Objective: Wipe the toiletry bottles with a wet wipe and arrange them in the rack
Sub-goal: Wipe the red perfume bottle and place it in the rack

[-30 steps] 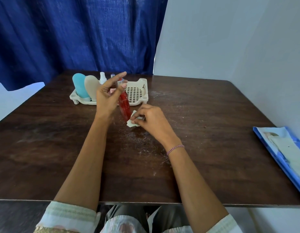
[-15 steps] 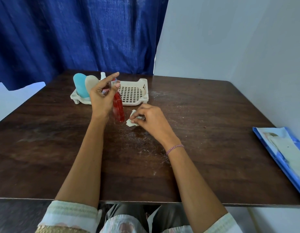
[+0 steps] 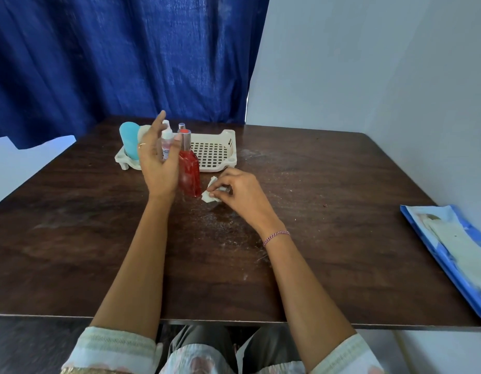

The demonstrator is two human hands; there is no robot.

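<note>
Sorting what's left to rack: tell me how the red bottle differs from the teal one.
The red bottle stands on the table before the rack; the teal bottle sits in the rack. The red bottle is see-through with a silver cap; the teal bottle is opaque and round-topped. Both stand upright.

dark table (image 3: 341, 211): rack (image 3: 229, 143), wipe (image 3: 207, 197), blue pack (image 3: 449, 252).

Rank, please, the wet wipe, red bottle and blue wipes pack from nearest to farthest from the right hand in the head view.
1. wet wipe: pinched by the right hand.
2. red bottle: just to its left.
3. blue wipes pack: table's right edge.
</note>
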